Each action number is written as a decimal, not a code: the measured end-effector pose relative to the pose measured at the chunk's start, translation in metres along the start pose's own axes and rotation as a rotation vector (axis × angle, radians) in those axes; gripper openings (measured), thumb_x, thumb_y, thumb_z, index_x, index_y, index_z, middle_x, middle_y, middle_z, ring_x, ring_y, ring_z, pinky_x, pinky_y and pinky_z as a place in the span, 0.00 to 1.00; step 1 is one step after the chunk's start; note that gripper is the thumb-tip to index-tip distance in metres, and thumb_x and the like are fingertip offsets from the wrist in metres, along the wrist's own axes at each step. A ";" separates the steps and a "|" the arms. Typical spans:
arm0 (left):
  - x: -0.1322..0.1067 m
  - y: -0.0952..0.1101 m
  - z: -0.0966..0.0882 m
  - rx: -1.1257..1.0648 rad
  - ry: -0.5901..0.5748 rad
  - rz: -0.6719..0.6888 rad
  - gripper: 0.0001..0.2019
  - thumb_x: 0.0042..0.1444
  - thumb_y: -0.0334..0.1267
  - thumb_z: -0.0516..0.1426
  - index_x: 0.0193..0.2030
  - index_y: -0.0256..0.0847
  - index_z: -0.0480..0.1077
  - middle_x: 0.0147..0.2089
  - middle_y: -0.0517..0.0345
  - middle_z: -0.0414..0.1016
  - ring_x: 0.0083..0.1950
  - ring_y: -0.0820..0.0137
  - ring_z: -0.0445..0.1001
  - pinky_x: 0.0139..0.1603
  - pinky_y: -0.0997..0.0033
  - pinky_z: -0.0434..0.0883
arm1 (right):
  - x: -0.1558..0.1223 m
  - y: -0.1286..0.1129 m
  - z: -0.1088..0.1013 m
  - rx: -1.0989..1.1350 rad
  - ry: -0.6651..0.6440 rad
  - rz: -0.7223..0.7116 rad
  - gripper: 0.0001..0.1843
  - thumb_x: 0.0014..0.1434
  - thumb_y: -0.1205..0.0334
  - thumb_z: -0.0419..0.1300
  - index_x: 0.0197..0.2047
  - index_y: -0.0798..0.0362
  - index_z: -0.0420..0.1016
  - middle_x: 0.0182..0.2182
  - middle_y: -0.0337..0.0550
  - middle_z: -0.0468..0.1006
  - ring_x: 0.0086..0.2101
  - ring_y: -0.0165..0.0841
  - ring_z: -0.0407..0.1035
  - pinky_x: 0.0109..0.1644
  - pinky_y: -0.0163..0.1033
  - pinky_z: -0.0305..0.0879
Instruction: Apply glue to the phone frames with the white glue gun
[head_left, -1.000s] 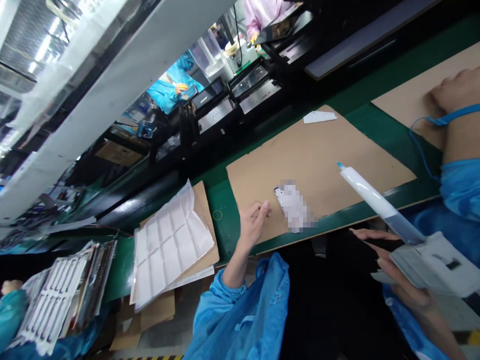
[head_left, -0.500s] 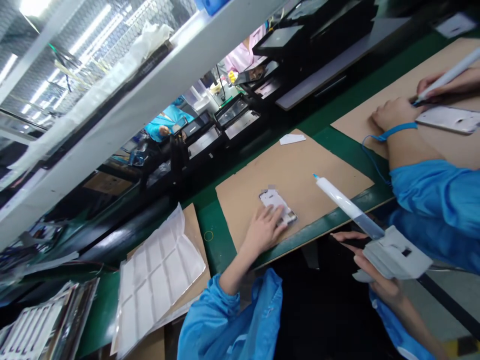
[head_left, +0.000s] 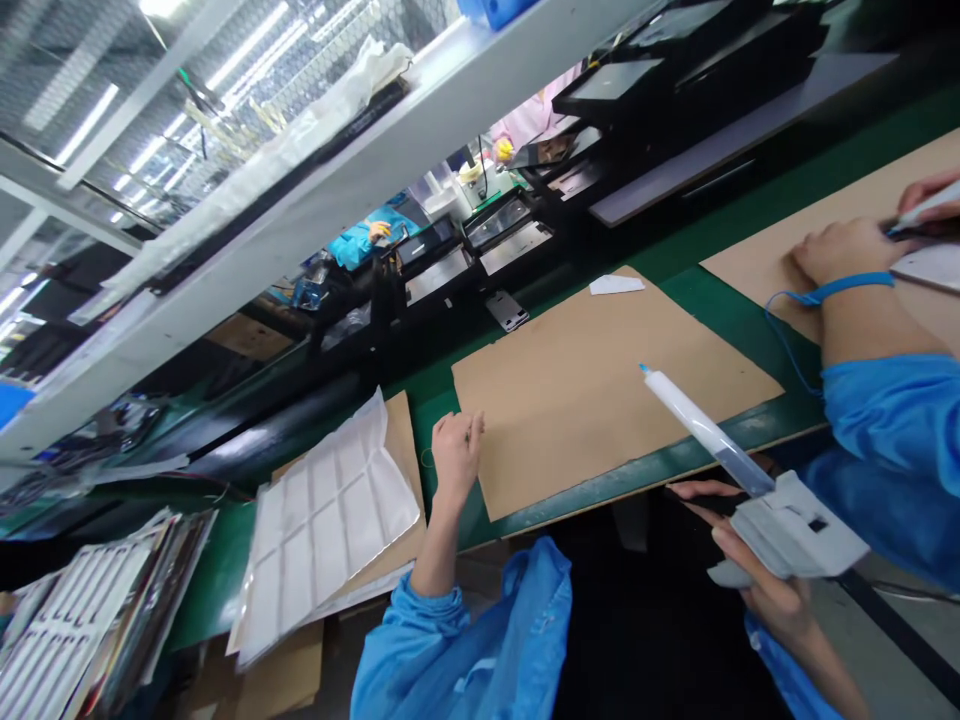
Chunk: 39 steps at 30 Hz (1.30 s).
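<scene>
My left hand (head_left: 456,450) hovers at the left edge of the cardboard sheet (head_left: 577,400), its fingers curled in and nothing visible in them. A thin rubber band (head_left: 427,458) lies on the green bench beside it. At the lower right, my right hand (head_left: 772,585) grips a white glue gun (head_left: 799,525), fitted with a long translucent tube (head_left: 705,430) whose blue tip points up and left over the cardboard. The gun's body hides part of the fingers. A white phone frame (head_left: 508,310) rests at the back of the bench, beyond the cardboard and away from both hands.
A white paper scrap (head_left: 616,285) lies on the cardboard's far edge. A compartmented white sheet (head_left: 330,515) is at left, with stacked trays (head_left: 97,610) beyond. A co-worker's hand (head_left: 847,250) works at right, wearing a blue wrist strap. A shelf beam (head_left: 300,210) crosses above.
The phone frame has gone from under my left hand on the cardboard to the back of the bench. My left hand has let go and moved left. My right hand still grips the glue gun.
</scene>
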<state>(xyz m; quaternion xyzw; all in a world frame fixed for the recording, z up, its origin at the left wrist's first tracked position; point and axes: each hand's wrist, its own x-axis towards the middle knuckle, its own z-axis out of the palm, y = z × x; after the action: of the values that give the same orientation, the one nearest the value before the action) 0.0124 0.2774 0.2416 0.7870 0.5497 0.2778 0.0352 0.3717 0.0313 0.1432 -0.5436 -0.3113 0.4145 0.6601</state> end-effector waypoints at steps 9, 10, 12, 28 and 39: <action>-0.068 -0.065 -0.073 0.095 0.181 -0.368 0.21 0.81 0.55 0.52 0.46 0.48 0.81 0.53 0.46 0.91 0.57 0.52 0.89 0.63 0.51 0.83 | 0.035 0.006 0.013 0.142 -0.097 0.019 0.22 0.63 0.48 0.80 0.55 0.50 0.90 0.56 0.51 0.88 0.60 0.47 0.86 0.71 0.53 0.89; -0.074 -0.071 -0.081 0.116 0.205 -0.422 0.21 0.81 0.54 0.51 0.43 0.48 0.79 0.48 0.47 0.91 0.53 0.53 0.89 0.59 0.53 0.83 | 0.042 0.007 0.018 0.151 -0.117 0.017 0.22 0.62 0.49 0.80 0.55 0.50 0.89 0.56 0.51 0.88 0.59 0.47 0.86 0.71 0.54 0.89; -0.085 -0.084 -0.092 0.158 0.245 -0.525 0.22 0.82 0.50 0.48 0.37 0.49 0.74 0.40 0.50 0.87 0.45 0.55 0.87 0.54 0.56 0.82 | 0.058 0.007 0.031 0.179 -0.160 0.017 0.24 0.62 0.49 0.80 0.57 0.50 0.87 0.57 0.52 0.87 0.59 0.48 0.86 0.72 0.59 0.88; -0.151 -0.170 -0.147 0.378 0.121 -1.005 0.26 0.78 0.41 0.58 0.77 0.32 0.73 0.85 0.26 0.70 0.86 0.37 0.67 0.86 0.35 0.67 | 0.096 -0.003 0.060 0.169 -0.263 0.148 0.18 0.60 0.50 0.76 0.52 0.46 0.88 0.52 0.51 0.85 0.57 0.48 0.82 0.87 0.72 0.67; -0.148 -0.142 -0.175 0.502 0.194 -1.257 0.30 0.73 0.47 0.58 0.76 0.32 0.75 0.86 0.21 0.68 0.87 0.31 0.69 0.85 0.23 0.66 | 0.096 0.027 0.063 0.168 -0.250 0.138 0.29 0.64 0.45 0.76 0.62 0.51 0.84 0.55 0.53 0.87 0.57 0.45 0.85 0.74 0.60 0.84</action>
<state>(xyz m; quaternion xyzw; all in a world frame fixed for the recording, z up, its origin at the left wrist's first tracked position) -0.2268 0.1586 0.2783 0.2742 0.9507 0.1379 -0.0430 0.3567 0.1473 0.1264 -0.4505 -0.3173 0.5480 0.6293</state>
